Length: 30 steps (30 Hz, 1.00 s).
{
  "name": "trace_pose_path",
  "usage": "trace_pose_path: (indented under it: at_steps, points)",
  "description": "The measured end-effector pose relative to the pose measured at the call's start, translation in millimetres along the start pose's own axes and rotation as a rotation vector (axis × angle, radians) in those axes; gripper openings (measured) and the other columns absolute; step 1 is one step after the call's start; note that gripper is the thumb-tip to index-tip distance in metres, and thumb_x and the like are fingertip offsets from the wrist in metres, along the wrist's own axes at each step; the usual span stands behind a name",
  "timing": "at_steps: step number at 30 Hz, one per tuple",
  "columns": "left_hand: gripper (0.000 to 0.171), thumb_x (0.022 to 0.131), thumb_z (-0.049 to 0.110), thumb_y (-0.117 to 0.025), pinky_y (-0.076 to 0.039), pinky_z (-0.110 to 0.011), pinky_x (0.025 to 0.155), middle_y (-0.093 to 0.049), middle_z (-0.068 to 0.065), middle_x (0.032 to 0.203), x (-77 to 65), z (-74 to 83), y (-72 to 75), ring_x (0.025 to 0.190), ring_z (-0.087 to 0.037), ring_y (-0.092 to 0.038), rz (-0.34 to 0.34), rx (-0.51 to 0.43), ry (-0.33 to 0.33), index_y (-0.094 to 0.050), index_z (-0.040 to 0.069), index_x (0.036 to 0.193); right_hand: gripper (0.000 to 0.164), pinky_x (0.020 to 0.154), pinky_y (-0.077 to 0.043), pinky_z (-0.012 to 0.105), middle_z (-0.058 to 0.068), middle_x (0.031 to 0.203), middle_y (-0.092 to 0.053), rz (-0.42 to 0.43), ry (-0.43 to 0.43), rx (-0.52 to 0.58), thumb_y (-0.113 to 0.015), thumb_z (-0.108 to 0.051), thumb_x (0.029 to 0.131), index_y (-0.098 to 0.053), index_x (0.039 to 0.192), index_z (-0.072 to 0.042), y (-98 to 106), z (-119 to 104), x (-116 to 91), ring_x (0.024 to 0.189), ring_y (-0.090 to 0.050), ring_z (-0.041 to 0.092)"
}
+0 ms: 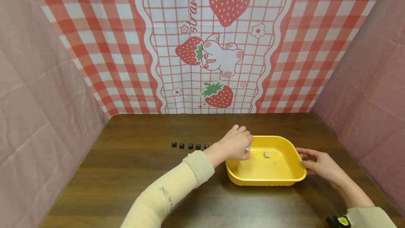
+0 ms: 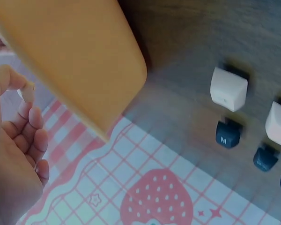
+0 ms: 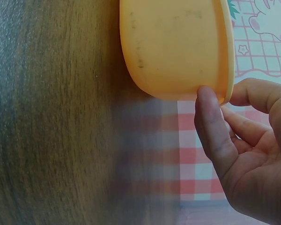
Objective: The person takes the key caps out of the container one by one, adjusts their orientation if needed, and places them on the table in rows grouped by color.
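My left hand (image 1: 235, 143) is over the left side of a yellow plastic bin (image 1: 269, 182), pinching a small white keycap (image 1: 248, 149) between thumb and index finger. The left wrist view shows this keycap (image 2: 25, 93) only in part, with the other fingers loosely curled. One pale keycap (image 1: 267, 154) lies on the bin's floor. At the bin's right end, my right hand (image 1: 322, 164) holds the rim, thumb on one side and fingers on the other, as the right wrist view of the hand (image 3: 248, 145) shows.
Left of the bin, several black keycaps (image 1: 190, 146) stand in a row on the dark wooden table (image 1: 126, 178). White keycaps (image 2: 228, 89) sit beside them, mostly behind my left arm in the head view. A strawberry-print checked cloth (image 1: 218, 96) hangs behind the table.
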<state>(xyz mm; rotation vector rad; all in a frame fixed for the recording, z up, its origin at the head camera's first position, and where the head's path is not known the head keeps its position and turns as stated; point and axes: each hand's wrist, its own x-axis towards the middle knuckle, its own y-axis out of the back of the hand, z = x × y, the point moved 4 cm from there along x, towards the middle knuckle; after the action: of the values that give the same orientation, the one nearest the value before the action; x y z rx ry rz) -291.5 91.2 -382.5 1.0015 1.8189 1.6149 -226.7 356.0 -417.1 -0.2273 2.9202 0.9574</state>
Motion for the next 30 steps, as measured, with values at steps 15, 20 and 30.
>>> trace_pose_path:
  at_steps: [15,20,30]
  points:
    - [0.022,0.079,0.04,-0.064,-0.026,-0.029,0.075,-0.047,0.012,0.083,-28.2,-23.7,20.5,0.084,-0.011,-0.036,0.105,-0.047,0.059,-0.053,0.023,0.086,0.06,0.065,-0.055,0.031,0.026,0.115,-0.053,0.007,-0.015,-0.012,-0.064,-0.014,0.088,-0.039,0.136,0.011,-0.2,0.2,-0.3,0.079,-0.06,0.008]
    - [0.018,0.08,0.037,-0.062,-0.027,-0.028,0.075,-0.049,0.012,0.084,-37.1,-31.5,26.3,0.083,-0.011,-0.037,0.149,-0.071,0.075,-0.053,0.022,0.085,0.06,0.066,-0.055,0.032,0.027,0.114,-0.053,0.0,-0.011,0.01,-0.063,-0.013,0.088,-0.038,0.136,0.012,0.0,-0.1,-1.1,0.08,-0.061,0.009]
    - [0.019,0.078,0.037,-0.064,-0.03,-0.029,0.075,-0.051,0.01,0.084,-63.9,-46.3,29.5,0.082,-0.012,-0.04,0.183,-0.089,0.116,-0.055,0.021,0.085,0.058,0.064,-0.055,0.032,0.024,0.109,-0.055,0.009,0.005,-0.006,-0.063,-0.011,0.088,-0.038,0.135,0.013,-0.4,0.2,-0.3,0.078,-0.06,0.008]
